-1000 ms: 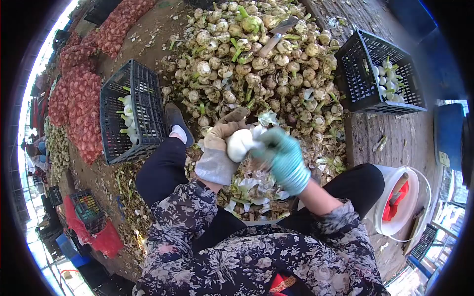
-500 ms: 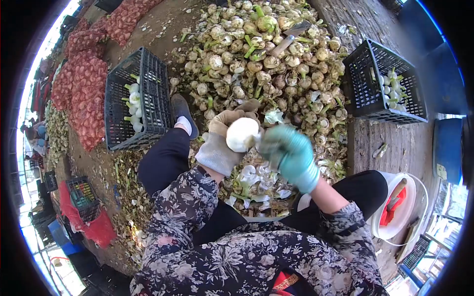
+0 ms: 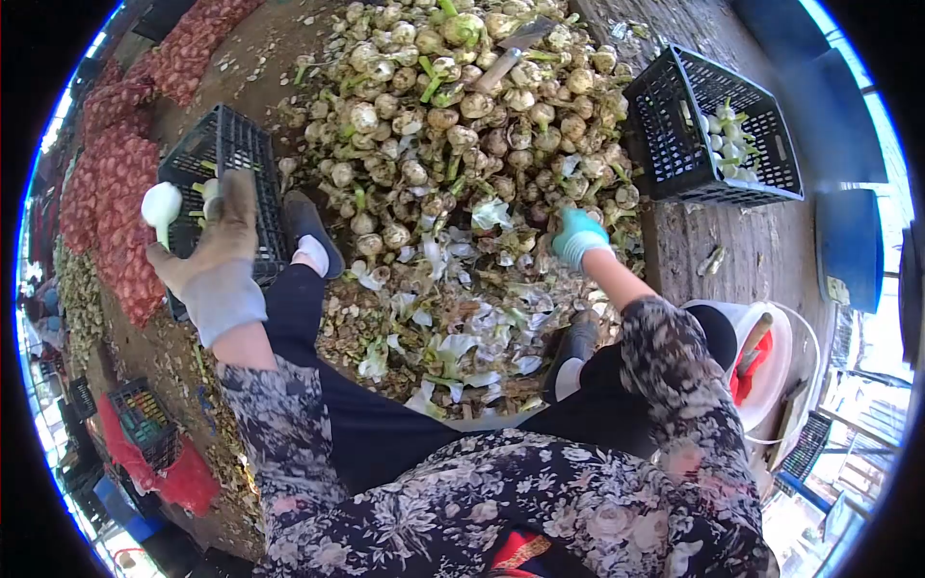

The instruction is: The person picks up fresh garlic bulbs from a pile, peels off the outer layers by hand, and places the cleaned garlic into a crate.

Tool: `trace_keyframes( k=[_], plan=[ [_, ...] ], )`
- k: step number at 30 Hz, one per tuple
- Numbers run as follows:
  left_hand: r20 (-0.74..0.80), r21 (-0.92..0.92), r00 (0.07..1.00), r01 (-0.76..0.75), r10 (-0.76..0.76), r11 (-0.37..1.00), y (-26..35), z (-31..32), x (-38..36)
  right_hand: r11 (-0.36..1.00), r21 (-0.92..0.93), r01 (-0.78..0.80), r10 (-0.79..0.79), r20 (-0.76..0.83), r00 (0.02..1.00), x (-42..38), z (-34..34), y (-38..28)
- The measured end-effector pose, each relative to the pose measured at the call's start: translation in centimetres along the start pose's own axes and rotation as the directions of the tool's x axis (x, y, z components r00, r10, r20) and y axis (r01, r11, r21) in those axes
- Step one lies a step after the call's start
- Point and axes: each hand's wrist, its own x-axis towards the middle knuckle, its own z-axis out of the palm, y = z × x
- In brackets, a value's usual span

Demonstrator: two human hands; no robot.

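Note:
My left hand, in a tan and grey glove, is raised over the left black crate, its fingers stretched up and its thumb apart. A peeled white garlic bulb is stem-down beside it, outside the grasp, the stem overlapping the thumb tip in this view. More white bulbs with green stems sit in that crate, partly behind my fingers. My right hand, in a teal glove, reaches down to the near right side of a heap of unpeeled garlic; its fingertips are mostly hidden against the heap.
A wooden-handled blade lies on the heap. Another black crate with peeled bulbs stands at right on planks. Loose skins litter the ground between my feet. A white bucket is by my right knee; red mesh sacks are at far left.
My left hand has swung left from the middle to the crate, and the garlic bulb it held is now off its fingers. My right hand has left the bulb and reached forward to the heap.

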Motion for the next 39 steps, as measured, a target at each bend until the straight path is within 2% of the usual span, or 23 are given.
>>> trace_keyframes(
  k=[1, 2, 4, 7, 8, 10, 11, 12, 13, 15, 17, 21, 23, 25, 26, 27, 29, 31, 32, 33, 34, 37, 39],
  plan=[
    [0.013, 0.036, 0.998, 0.063, -0.064, 0.997, -0.5, -1.0, 0.5, 0.985, 0.082, -0.149, 0.156, -0.091, 0.984, 2.8, 0.5, 1.5],
    [0.076, 0.217, 0.988, 0.115, -0.134, 0.969, -1.9, -1.8, -0.1, 0.975, 0.068, -0.211, 0.219, -0.142, 0.965, 4.9, 1.2, 2.8],
    [0.141, 0.369, 0.899, 0.341, -0.415, 0.864, -4.1, -2.9, -0.6, 0.954, 0.059, -0.295, 0.3, -0.213, 0.93, 7.2, 2.4, 3.7],
    [0.079, 0.641, 0.864, 0.338, -0.498, 0.689, -6.6, -4.2, -2.9, 0.973, -0.103, -0.208, 0.171, -0.289, 0.942, 8.1, 4.6, 3.2],
    [0.051, 0.733, 0.859, 0.314, -0.509, 0.603, -7.2, -4.4, -3.4, 0.967, -0.073, -0.243, 0.214, -0.282, 0.935, 8.4, 4.6, 3.0],
    [0.016, 0.743, 0.885, 0.3, -0.465, 0.598, -8.3, -5.4, -3.7, 0.95, -0.158, -0.271, 0.223, -0.268, 0.937, 9.2, 4.8, 2.2],
    [0.025, 0.724, 0.87, 0.324, -0.492, 0.609, -8.4, -5.8, -3.8, 0.958, -0.175, -0.227, 0.173, -0.281, 0.944, 10.9, 7.2, 3.4],
    [0.012, 0.718, 0.854, 0.355, -0.521, 0.599, -8.3, -6.3, -3.6, 0.926, -0.367, -0.09, -0.096, -0.457, 0.884, 8.8, 7.7, 2.9],
    [0.026, 0.711, 0.833, 0.373, -0.553, 0.596, -8.5, -6.5, -3.3, 0.886, -0.459, -0.063, -0.139, -0.394, 0.908, 9.7, 9.0, 3.7],
    [0.003, 0.71, 0.851, 0.368, -0.526, 0.6, -9.0, -6.6, -4.1, 0.983, -0.18, -0.048, -0.043, -0.471, 0.881, 10.2, 9.3, 5.0],
    [-0.002, 0.787, 0.87, 0.305, -0.493, 0.536, -9.4, -5.7, -5.5, 0.969, -0.191, -0.155, 0.101, -0.265, 0.959, 11.2, 8.0, 4.3],
    [0.022, 0.799, 0.846, 0.305, -0.533, 0.518, -9.9, -5.7, -6.0, 0.991, -0.036, -0.132, 0.122, -0.192, 0.974, 6.0, 3.6, 1.8],
    [-0.017, 0.792, 0.834, 0.348, -0.552, 0.501, -10.2, -6.9, -5.9, 0.915, 0.344, -0.21, 0.249, -0.074, 0.966, 7.9, 4.6, 2.8],
    [-0.048, 0.766, 0.768, 0.439, -0.639, 0.47, -10.9, -8.2, -4.8, 0.804, 0.592, -0.05, 0.145, -0.113, 0.983, 7.9, 1.4, 1.8],
    [0.021, 0.835, 0.801, 0.315, -0.599, 0.451, -11.3, -7.4, -6.3, 0.719, 0.694, 0.032, 0.084, -0.132, 0.988, 7.2, 0.5, 0.5],
    [0.011, 0.823, 0.757, 0.365, -0.653, 0.436, -11.9, -7.4, -6.6, 0.611, 0.784, 0.107, 0.016, -0.148, 0.989, 6.5, 0.8, -0.7],
    [-0.014, 0.8, 0.67, 0.453, -0.743, 0.394, -13.4, -8.3, -6.6, 0.416, 0.842, 0.343, -0.123, -0.321, 0.939, -2.3, -3.9, -4.2],
    [0.035, 0.695, 0.502, 0.609, -0.864, 0.382, -14.2, -8.2, -8.0, 0.352, 0.769, 0.533, -0.171, -0.507, 0.845, -10.4, -7.0, -6.5],
    [0.059, 0.632, 0.442, 0.677, -0.895, 0.376, -14.8, -7.7, -9.3, 0.51, 0.609, 0.608, -0.154, -0.63, 0.761, -11.6, -5.8, -6.6],
    [0.081, 0.563, 0.385, 0.743, -0.919, 0.361, -14.9, -7.7, -10.2, 0.486, 0.66, 0.573, -0.158, -0.578, 0.801, -13.2, -5.4, -6.8],
    [0.16, 0.67, 0.418, 0.619, -0.894, 0.409, -15.3, -8.5, -10.0, 0.545, 0.522, 0.656, -0.198, -0.68, 0.706, -13.7, -5.2, -6.7],
    [0.046, 0.641, 0.496, 0.651, -0.867, 0.406, -14.0, -6.1, -11.4, 0.565, 0.0, 0.825, -0.46, -0.83, 0.315, -13.0, -5.1, -6.5],
    [0.304, 0.722, 0.414, 0.487, -0.858, 0.491, -12.9, -7.3, -9.2, 0.515, 0.047, 0.856, -0.558, -0.74, 0.377, -12.7, -6.4, -6.7]
  ],
)
